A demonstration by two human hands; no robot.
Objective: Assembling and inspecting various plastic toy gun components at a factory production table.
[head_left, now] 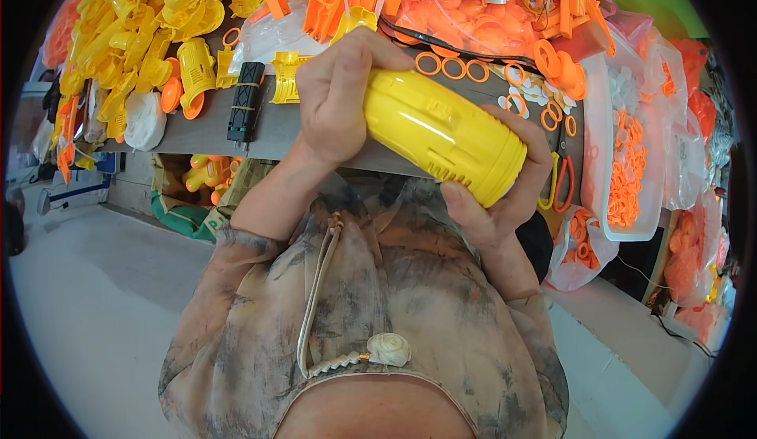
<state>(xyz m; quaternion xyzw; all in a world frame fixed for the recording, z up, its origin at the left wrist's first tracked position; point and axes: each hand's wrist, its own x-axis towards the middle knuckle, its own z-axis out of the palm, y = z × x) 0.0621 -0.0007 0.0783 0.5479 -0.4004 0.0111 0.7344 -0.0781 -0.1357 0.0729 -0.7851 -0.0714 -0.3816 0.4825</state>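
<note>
Sheer tan-and-grey patterned blouse (426,281) is up closest, then a glossy yellow plastic cylinder (438,127) held up by the near edge of the grey tabletop (277,127). It's at four o'clock from the left hand (335,100), long axis running ten to four. Left's curled tight on the ten end, right hand (520,198) clamped round the four end. Slots near the ringed rim, btw.
</note>
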